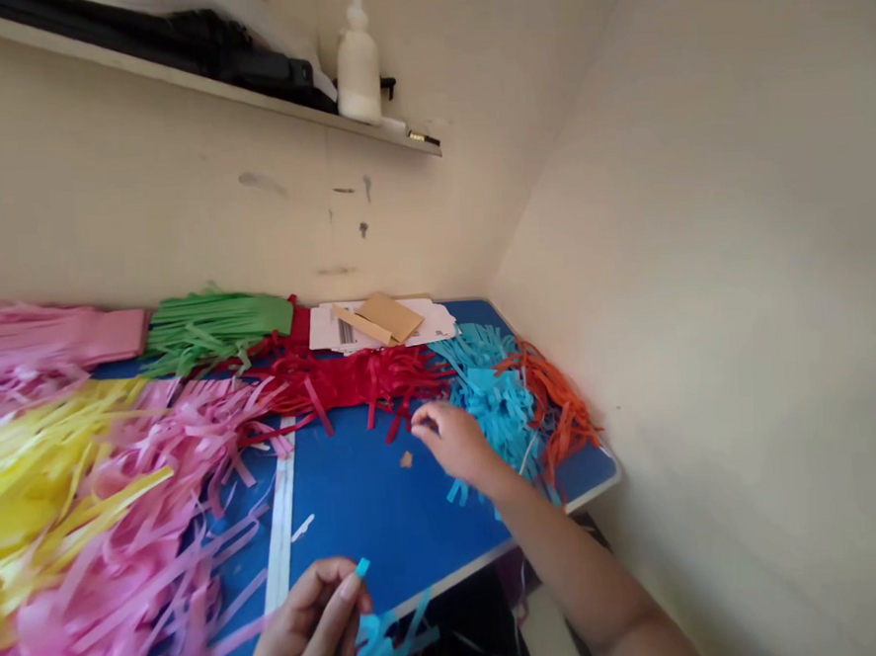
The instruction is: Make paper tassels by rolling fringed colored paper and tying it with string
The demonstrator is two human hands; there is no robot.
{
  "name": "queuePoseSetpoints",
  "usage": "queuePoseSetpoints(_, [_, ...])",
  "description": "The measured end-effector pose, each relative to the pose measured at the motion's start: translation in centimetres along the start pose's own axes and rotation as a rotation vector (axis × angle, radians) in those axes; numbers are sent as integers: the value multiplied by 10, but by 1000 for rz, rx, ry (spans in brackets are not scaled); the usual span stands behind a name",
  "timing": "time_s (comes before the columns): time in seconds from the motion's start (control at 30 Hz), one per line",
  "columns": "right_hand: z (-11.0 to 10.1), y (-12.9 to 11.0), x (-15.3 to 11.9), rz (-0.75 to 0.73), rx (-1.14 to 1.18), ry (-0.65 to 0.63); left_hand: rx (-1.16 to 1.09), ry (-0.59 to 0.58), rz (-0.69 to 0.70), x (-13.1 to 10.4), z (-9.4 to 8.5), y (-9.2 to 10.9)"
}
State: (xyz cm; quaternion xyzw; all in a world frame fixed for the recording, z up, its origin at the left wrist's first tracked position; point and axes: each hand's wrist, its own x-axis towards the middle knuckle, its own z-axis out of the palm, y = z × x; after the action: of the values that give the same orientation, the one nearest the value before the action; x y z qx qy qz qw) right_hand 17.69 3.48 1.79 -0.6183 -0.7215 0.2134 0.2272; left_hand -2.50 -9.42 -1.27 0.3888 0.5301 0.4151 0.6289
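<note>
At the lower middle, my left hand (312, 628) is closed in a pinch on a light-blue paper fringe (380, 651); a small blue tip pokes out above the thumb, and strips hang beside the fingers, past the table's front edge. My right hand (456, 441) is over the blue table (390, 509), near the red fringe and beside the light-blue fringe pile (497, 394). Its thumb and index finger are pressed together, and anything between them is too small to make out. A small brown scrap (406, 460) lies below its fingertips.
Pink (116, 536), yellow (31, 462) and green fringes (215, 317) cover the left side. Red fringe (359, 377) lies centrally, orange (561, 405) at right. White cards (326, 327) with brown pieces rest by the wall. A shelf (245, 87) above holds a white bottle (358, 71).
</note>
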Motion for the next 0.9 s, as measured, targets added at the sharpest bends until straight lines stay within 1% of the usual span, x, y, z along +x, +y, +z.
queuePoseSetpoints(0.03, [1, -6, -22, -36, 99, -52, 72, 2, 47, 0, -1, 1])
queuePoseSetpoints(0.07, [3, -11, -43, -63, 261, -103, 138, 9, 95, 0, -2, 2])
queuePoseSetpoints(0.1, [8, -16, -63, -68, 405, -122, 196, 17, 142, 0, -2, 2])
queuePoseSetpoints(0.13, [13, -19, -81, -62, 545, -123, 247, 22, 188, 0, -2, 2])
queuePoseSetpoints(0.2, [25, -21, -106, -19, 744, -69, 343, 17, 277, 0, 0, 1])
queuePoseSetpoints(0.3, [38, -18, -122, 65, 941, -29, 459, 7, 400, -3, 5, 3])
queuePoseSetpoints(0.43, [43, -16, -125, 207, 1127, -51, 566, 30, 550, -5, 11, 7])
queuePoseSetpoints(0.53, [45, -14, -126, 253, 1164, -32, 619, 63, 638, -6, 12, 7])
queuePoseSetpoints(0.63, [49, -12, -129, 229, 1110, 8, 658, 83, 701, -5, 11, 6])
queuePoseSetpoints(0.8, [50, -10, -132, 123, 974, 72, 709, 68, 754, -4, 11, 6])
queuePoseSetpoints(0.9, [45, -12, -134, 9, 796, 74, 733, 62, 754, -5, 13, 5])
